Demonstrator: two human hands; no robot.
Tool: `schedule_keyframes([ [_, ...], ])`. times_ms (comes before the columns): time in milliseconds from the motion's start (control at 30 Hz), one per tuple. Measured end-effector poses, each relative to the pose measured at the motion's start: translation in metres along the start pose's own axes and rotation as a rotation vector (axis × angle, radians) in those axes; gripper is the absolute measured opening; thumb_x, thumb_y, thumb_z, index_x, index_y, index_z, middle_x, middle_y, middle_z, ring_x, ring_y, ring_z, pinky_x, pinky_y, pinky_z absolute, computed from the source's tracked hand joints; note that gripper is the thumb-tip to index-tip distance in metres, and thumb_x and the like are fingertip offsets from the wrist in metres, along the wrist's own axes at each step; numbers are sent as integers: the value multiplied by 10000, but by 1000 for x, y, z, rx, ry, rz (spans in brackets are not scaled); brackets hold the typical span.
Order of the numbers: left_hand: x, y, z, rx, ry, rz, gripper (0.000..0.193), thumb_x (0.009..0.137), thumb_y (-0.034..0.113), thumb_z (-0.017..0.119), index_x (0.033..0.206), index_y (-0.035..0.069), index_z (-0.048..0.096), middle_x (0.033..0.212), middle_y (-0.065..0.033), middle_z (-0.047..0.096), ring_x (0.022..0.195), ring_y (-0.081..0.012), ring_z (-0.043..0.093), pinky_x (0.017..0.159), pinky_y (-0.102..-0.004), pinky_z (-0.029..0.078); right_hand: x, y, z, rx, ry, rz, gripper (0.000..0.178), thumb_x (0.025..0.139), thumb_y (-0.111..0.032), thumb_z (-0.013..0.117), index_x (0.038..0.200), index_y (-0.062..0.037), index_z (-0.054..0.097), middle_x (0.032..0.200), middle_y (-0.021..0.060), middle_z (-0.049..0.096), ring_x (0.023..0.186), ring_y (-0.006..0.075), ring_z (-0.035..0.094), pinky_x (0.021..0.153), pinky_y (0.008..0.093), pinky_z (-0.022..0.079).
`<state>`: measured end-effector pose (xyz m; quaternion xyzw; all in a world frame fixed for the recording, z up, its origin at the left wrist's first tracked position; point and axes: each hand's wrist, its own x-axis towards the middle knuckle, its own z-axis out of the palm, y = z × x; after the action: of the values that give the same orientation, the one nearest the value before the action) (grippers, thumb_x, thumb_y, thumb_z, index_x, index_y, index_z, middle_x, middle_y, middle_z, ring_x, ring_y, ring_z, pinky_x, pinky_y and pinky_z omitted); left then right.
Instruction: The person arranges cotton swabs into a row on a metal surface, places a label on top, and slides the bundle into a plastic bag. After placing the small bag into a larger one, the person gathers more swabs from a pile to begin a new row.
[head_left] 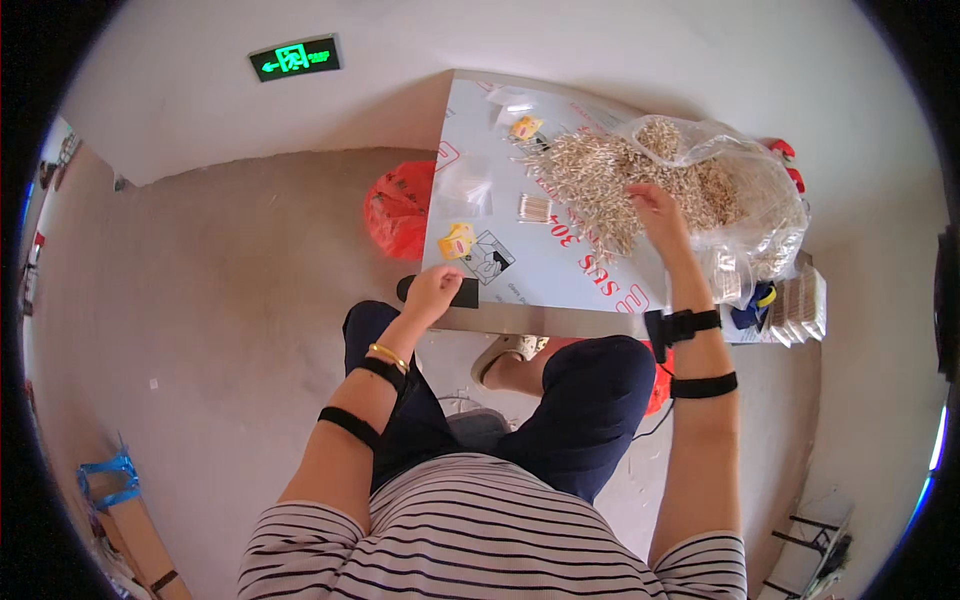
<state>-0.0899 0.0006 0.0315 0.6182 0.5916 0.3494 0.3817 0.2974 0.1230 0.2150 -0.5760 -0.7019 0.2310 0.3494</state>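
Far left I see a blue strap-like thing on a cardboard box by the floor's edge. High on the wall a green lit sign, a long rectangle, glows above the concrete floor. A red plastic bag sits on the floor, touching the left edge of the counter, whose pale protective film carries red lettering.

My left hand is curled nearly closed at the counter's near left corner, beside a flat black object; I cannot tell whether it has hold of anything. Just beyond it lies a small yellow packet next to a square black-and-white label. Further back are clear little bags, another yellow packet and a small bundle of thin sticks.

The heap of pale thin sticks spreads across the counter's middle and spills from a big clear plastic bag on the right. My right hand rests on the near edge of that heap, fingers loosely spread, gripping nothing that I can make out. Behind the bag something red shows. At the right edge stand stacked flat packs, with a blue and yellow item just beside them.
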Motion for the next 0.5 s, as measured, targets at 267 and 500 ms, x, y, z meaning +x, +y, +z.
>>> schedule_keyframes([
  [267, 84, -30, -21, 34, 180, -74, 174, 917, 211, 664, 1003, 69, 715, 962, -136, 752, 937, -300, 730, 791, -412, 559, -8, -13, 155, 198, -226, 196, 200, 916, -161, 721, 1067, -34, 754, 913, 88, 766, 821, 154, 696, 750, 315, 541],
  [500, 176, -24, -25, 190, 151, 1, 314, 891, 198, 701, 1174, 66, 673, 1133, -141, 724, 1069, -299, 695, 894, -429, 547, -51, 27, 283, 348, -356, 349, 248, 885, -207, 758, 1025, -4, 736, 877, 105, 763, 776, 168, 696, 732, 338, 555],
])
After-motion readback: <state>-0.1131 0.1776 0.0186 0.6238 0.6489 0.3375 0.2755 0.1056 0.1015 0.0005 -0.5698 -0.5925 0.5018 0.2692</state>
